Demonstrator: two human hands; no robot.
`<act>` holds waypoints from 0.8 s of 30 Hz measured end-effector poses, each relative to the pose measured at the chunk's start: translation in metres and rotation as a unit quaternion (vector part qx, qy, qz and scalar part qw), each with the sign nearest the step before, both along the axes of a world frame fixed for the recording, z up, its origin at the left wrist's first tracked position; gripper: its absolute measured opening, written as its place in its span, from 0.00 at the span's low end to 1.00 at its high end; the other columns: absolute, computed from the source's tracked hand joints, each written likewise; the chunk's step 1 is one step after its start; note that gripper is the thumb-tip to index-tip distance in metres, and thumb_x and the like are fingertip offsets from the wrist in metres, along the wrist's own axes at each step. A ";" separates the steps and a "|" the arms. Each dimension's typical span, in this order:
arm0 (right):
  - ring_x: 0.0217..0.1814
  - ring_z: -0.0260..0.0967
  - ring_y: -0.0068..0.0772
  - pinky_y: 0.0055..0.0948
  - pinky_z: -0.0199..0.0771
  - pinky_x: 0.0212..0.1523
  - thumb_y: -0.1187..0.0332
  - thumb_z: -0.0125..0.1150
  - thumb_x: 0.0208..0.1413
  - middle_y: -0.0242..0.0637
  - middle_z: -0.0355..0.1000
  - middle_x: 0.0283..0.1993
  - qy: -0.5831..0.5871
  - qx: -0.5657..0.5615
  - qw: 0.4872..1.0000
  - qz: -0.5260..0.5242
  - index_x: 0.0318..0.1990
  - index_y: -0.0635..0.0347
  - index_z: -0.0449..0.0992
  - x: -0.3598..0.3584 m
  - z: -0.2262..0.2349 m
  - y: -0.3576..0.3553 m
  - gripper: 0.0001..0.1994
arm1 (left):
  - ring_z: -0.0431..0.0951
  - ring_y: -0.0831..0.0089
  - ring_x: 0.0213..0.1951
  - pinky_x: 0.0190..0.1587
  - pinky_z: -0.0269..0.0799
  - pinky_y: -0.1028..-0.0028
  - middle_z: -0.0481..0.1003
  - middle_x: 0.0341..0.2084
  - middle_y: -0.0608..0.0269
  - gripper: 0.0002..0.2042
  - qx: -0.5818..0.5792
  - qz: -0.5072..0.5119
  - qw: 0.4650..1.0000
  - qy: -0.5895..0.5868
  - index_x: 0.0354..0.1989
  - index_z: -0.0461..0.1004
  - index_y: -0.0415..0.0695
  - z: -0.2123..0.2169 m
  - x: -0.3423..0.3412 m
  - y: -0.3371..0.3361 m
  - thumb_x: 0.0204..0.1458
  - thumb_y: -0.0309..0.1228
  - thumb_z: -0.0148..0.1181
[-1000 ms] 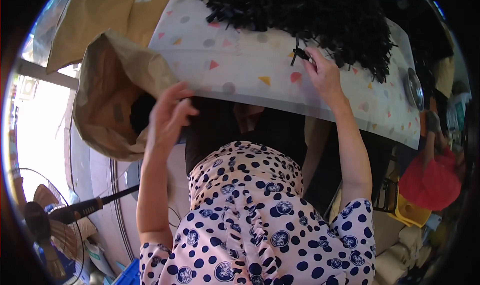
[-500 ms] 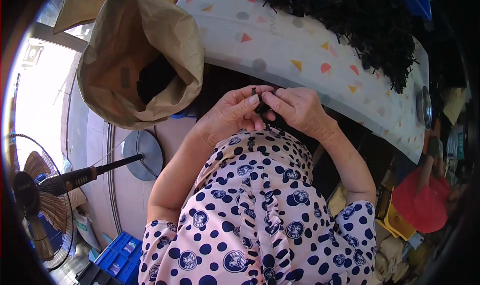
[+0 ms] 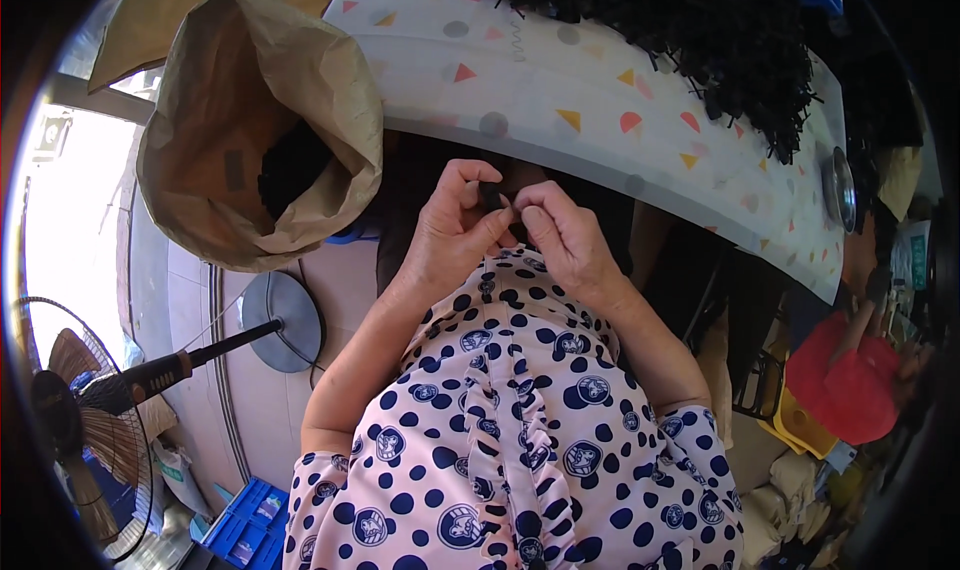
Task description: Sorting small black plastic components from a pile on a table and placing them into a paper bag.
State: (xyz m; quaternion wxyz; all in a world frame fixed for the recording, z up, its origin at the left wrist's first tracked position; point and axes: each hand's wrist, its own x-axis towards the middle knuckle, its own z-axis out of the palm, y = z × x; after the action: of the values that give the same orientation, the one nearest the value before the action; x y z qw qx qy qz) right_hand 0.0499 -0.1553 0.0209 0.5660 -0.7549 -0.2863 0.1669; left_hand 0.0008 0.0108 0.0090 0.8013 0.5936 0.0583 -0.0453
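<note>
In front of my body, my left hand (image 3: 450, 225) is closed, pinching a small black piece (image 3: 490, 196) between thumb and fingers. The piece looks short and dark; its exact kind does not show. My right hand (image 3: 562, 238) meets it from the right, thumb and forefinger pinched together close to the left thumb tip. Whatever sits in that right pinch is too small to make out. Beyond the hands, a large heap of thin black pieces (image 3: 700, 45) lies on the table (image 3: 540, 95). More black pieces (image 3: 295, 170) lie inside the open brown paper bag (image 3: 345, 90) at left.
A standing fan (image 3: 85, 400) with a round grey base (image 3: 282, 320) stands at left, near a blue crate (image 3: 245, 530). A metal bowl (image 3: 840, 190) is at the table's right end. Farther right, a person in red (image 3: 840, 380) is beside a yellow container (image 3: 800, 430).
Both hands have shifted slightly left, and the left one has turned with the black piece. The right fingers have moved nearer the left thumb tip. The whole view has shifted a little.
</note>
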 end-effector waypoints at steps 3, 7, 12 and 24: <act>0.26 0.65 0.22 0.22 0.66 0.29 0.68 0.45 0.65 0.37 0.69 0.26 0.035 0.044 0.998 -0.016 0.42 0.67 0.68 -0.004 -0.007 0.008 0.10 | 0.74 0.79 0.26 0.28 0.70 0.81 0.71 0.27 0.64 0.15 0.112 0.022 0.993 -0.036 0.48 0.60 0.43 0.002 0.001 -0.006 0.54 0.17 0.52; 0.26 0.66 0.24 0.23 0.67 0.30 0.68 0.46 0.65 0.37 0.69 0.26 0.040 0.022 0.999 -0.023 0.42 0.67 0.68 -0.006 -0.008 0.007 0.10 | 0.73 0.81 0.26 0.29 0.70 0.81 0.72 0.27 0.62 0.15 0.229 0.000 0.971 -0.063 0.47 0.61 0.41 0.001 0.001 -0.006 0.52 0.16 0.52; 0.25 0.69 0.27 0.24 0.69 0.30 0.68 0.46 0.64 0.41 0.69 0.25 0.032 -0.004 0.999 -0.026 0.42 0.66 0.69 -0.007 -0.014 0.004 0.09 | 0.75 0.68 0.24 0.27 0.70 0.72 0.71 0.26 0.55 0.15 0.297 -0.010 0.953 -0.056 0.44 0.63 0.42 -0.005 0.003 -0.009 0.49 0.18 0.55; 0.22 0.65 0.20 0.19 0.66 0.25 0.65 0.45 0.66 0.33 0.71 0.29 0.045 0.143 0.982 -0.111 0.44 0.63 0.70 -0.001 -0.048 0.011 0.11 | 0.76 0.60 0.26 0.29 0.71 0.69 0.74 0.32 0.54 0.13 0.374 0.048 0.920 -0.109 0.44 0.64 0.42 -0.007 0.011 -0.014 0.50 0.20 0.54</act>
State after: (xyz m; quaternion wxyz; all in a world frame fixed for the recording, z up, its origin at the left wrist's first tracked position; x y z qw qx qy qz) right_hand 0.0493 -0.1443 -0.0269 0.6955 -0.6849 -0.1960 0.0936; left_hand 0.0114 -0.0036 0.0020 0.5233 0.8480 0.0115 0.0832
